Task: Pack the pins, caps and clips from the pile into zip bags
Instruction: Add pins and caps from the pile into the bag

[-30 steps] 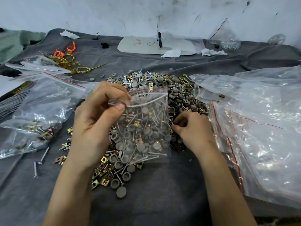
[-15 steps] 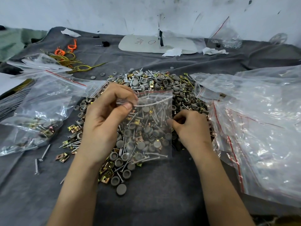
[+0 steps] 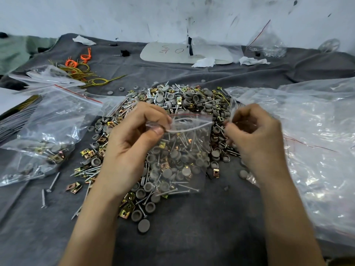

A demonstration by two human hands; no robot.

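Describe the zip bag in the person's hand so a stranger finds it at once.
A pile of pins, caps and clips lies on the grey cloth. Over its middle the left hand pinches a small zip bag by its mouth. Only this bag hangs upright; its neighbours lie slumped.

Soft even light; glare on plastic bags point(image 3: 317, 150); right hand point(image 3: 251, 135) blurred; edges bowed.

You hold the zip bag point(image 3: 188, 156) in your left hand point(image 3: 130, 144) over the near side of the pile point(image 3: 192, 100); your right hand point(image 3: 255, 139) is just right of it. A part-filled bag point(image 3: 53, 131) lies left, a heap of bags point(image 3: 311, 150) right.
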